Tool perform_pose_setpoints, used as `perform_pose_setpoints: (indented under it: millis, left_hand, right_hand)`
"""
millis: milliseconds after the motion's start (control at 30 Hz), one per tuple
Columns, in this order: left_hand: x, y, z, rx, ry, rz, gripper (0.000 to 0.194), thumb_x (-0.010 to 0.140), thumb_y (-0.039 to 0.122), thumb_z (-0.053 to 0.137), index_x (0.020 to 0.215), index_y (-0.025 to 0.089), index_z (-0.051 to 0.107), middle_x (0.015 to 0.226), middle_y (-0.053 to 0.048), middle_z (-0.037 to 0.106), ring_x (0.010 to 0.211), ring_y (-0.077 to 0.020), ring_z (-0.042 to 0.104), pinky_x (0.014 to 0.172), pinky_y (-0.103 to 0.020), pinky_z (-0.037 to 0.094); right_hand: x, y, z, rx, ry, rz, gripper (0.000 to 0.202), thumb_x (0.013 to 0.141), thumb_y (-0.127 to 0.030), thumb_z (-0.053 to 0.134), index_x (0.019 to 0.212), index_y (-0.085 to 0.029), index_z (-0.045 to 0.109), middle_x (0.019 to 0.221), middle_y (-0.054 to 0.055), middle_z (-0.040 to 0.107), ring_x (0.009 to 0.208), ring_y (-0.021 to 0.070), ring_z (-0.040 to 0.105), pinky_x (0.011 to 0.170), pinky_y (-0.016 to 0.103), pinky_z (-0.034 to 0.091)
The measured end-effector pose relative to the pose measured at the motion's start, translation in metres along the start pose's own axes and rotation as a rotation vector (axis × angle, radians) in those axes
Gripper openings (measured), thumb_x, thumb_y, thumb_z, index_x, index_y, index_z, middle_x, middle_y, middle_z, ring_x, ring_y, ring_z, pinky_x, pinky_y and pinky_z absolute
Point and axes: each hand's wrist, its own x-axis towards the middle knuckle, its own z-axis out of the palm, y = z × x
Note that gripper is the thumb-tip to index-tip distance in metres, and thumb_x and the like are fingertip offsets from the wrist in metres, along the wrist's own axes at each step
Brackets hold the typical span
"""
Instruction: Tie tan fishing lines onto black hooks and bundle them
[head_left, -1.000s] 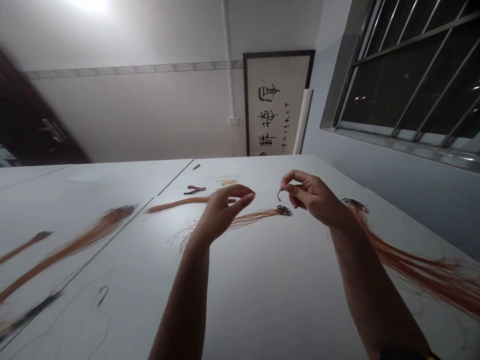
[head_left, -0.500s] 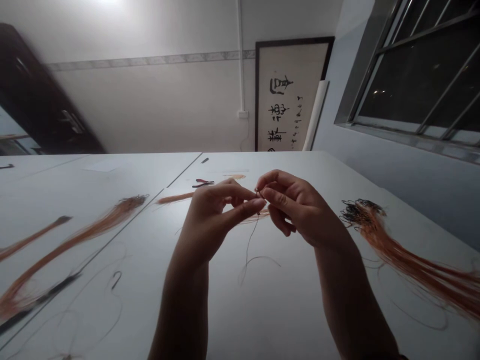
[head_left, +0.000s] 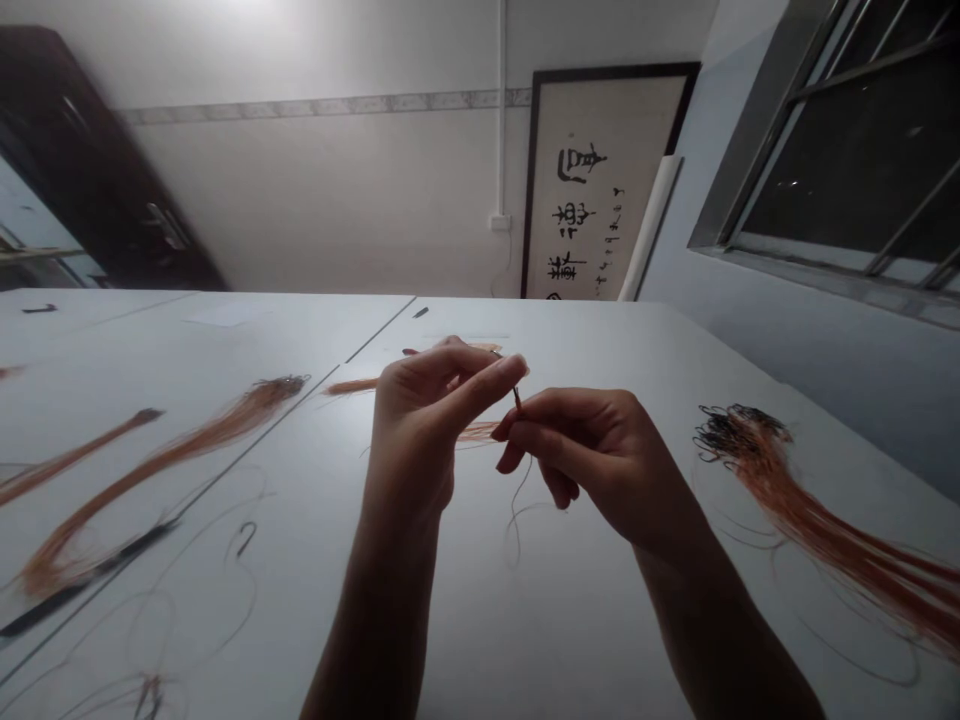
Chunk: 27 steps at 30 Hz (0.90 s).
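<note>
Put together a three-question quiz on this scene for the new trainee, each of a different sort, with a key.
1. Multiple choice. Which hand grips the slender piece higher up in the picture?
A) left hand
B) right hand
C) both at the same height

2. True or false: the orange bundle at the right of the picture has dark hooks at its left end.

3. Fill in: a thin thread shows just below the fingers of the ____.

Key: 1. A. 2. True. 3. right hand.
</note>
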Motion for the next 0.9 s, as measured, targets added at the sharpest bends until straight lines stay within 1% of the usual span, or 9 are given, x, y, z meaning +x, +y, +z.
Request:
perform_pose_setpoints:
  millis: [67,200,300,367,467,533,633,767,900]
  left_hand:
    - [0.001,0.0,-0.002,0.009,0.009,0.029,0.011,0.074,0.018,0.077,0.064,0.018,0.072,0.069,-0.001,0.058,0.074,-0.0102,0.054,0.068,-0.022,0.044]
    - [0.001,0.001,-0.003,-0.027,-0.026,0.036,0.008,0.073,0.016,0.077,0.067,0.019,0.074,0.079,-0.001,0.057,0.081,-0.0104,0.056,0.074,-0.021,0.048]
    - [-0.002,0.002,0.001,-0.025,0.015,0.063,0.008,0.073,0.016,0.077,0.066,0.018,0.074,0.085,-0.003,0.061,0.087,-0.0118,0.058,0.076,-0.021,0.048]
    - [-0.004,0.004,0.004,-0.028,0.038,0.064,0.009,0.074,0.015,0.076,0.065,0.018,0.074,0.086,-0.004,0.063,0.089,-0.013,0.059,0.076,-0.021,0.049]
    - [-0.007,0.005,0.007,-0.017,0.045,0.047,0.008,0.074,0.015,0.076,0.066,0.017,0.074,0.089,-0.005,0.066,0.089,-0.014,0.061,0.075,-0.022,0.049]
    - [-0.008,0.006,0.008,-0.009,0.048,0.052,0.007,0.074,0.015,0.076,0.067,0.018,0.075,0.09,-0.005,0.067,0.087,-0.0138,0.061,0.073,-0.022,0.049]
    - [-0.008,0.005,0.008,0.008,0.055,0.087,0.007,0.075,0.015,0.075,0.069,0.019,0.075,0.088,-0.004,0.067,0.088,-0.0139,0.062,0.075,-0.023,0.05]
    - [-0.01,0.005,0.011,0.081,0.119,0.125,0.008,0.076,0.017,0.076,0.069,0.02,0.075,0.087,-0.003,0.07,0.089,-0.0168,0.064,0.079,-0.028,0.051]
    - [-0.013,0.006,0.015,0.158,0.193,0.148,0.009,0.076,0.018,0.077,0.069,0.023,0.075,0.083,-0.001,0.072,0.09,-0.0198,0.067,0.086,-0.035,0.052]
  right_hand:
    - [0.0,0.0,0.002,0.005,0.01,0.002,0.015,0.088,-0.031,0.071,0.089,-0.018,0.075,0.073,0.001,0.072,0.044,0.0015,0.047,0.04,0.011,0.041]
    - [-0.001,-0.001,0.006,-0.005,0.033,-0.011,0.007,0.088,-0.023,0.071,0.089,-0.018,0.076,0.073,0.0,0.073,0.046,0.0016,0.05,0.042,0.01,0.043]
    - [-0.003,-0.003,0.006,-0.017,0.045,-0.012,0.005,0.087,-0.021,0.071,0.087,-0.019,0.076,0.073,0.0,0.073,0.047,0.0021,0.052,0.042,0.01,0.044]
    - [-0.005,-0.005,0.005,-0.023,0.04,-0.003,0.006,0.086,-0.021,0.072,0.09,-0.02,0.076,0.076,0.0,0.074,0.048,0.0028,0.053,0.043,0.011,0.045]
    - [-0.006,-0.007,0.005,-0.017,0.042,-0.006,0.011,0.086,-0.023,0.072,0.097,-0.019,0.076,0.081,0.002,0.074,0.049,0.0035,0.054,0.044,0.013,0.047]
    - [-0.005,-0.007,0.007,-0.012,0.068,-0.031,0.011,0.089,-0.025,0.069,0.095,-0.018,0.076,0.08,0.002,0.074,0.05,0.0037,0.056,0.046,0.014,0.048]
    - [-0.003,-0.006,0.01,-0.025,0.108,-0.065,0.015,0.093,-0.027,0.065,0.091,-0.017,0.076,0.077,0.002,0.074,0.048,0.0037,0.056,0.046,0.014,0.048]
    - [-0.005,-0.006,0.012,-0.015,0.116,-0.04,0.015,0.092,-0.028,0.065,0.091,-0.017,0.076,0.076,0.002,0.074,0.049,0.0051,0.057,0.046,0.015,0.048]
    - [-0.008,-0.009,0.011,0.021,0.122,-0.035,0.015,0.093,-0.024,0.063,0.091,-0.018,0.076,0.076,0.002,0.074,0.049,0.0054,0.058,0.045,0.015,0.048]
